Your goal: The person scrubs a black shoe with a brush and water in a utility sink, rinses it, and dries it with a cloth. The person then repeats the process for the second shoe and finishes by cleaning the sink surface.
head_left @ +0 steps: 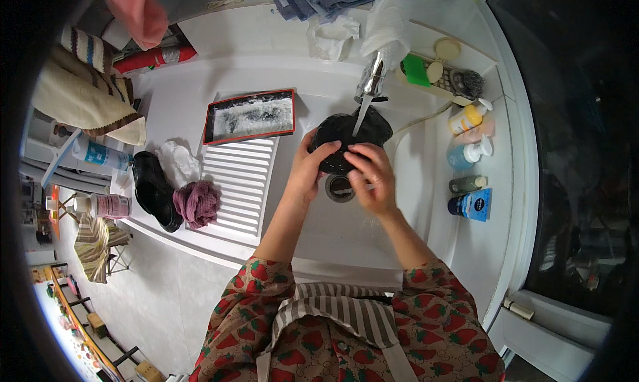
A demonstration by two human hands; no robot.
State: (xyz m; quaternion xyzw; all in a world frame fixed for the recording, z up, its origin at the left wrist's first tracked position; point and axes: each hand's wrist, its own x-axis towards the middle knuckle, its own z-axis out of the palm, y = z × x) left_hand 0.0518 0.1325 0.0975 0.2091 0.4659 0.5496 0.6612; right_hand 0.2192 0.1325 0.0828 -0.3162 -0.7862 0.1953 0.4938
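Note:
Under the running tap [373,77], a wet black shoe [339,132], apparently a clog with small holes near its lower end, is between my two hands. My left hand [312,164] grips its left side, thumb on top and the other fingers mostly hidden beneath. My right hand [370,174] is on the lower right side, its bent fingers touching the surface. Water falls onto the shoe's upper part. Just below is the drain [340,188] of the white sink [339,232]. A second black clog [152,189] lies on the left edge of the counter.
A red-rimmed black tray [249,116] with white suds rests above the ribbed washboard [237,182]. Beside the second clog are a crumpled purple cloth [198,204] and a white cloth [177,162]. Several bottles and a blue tube [470,204] line the right ledge, below a soap rack [439,75].

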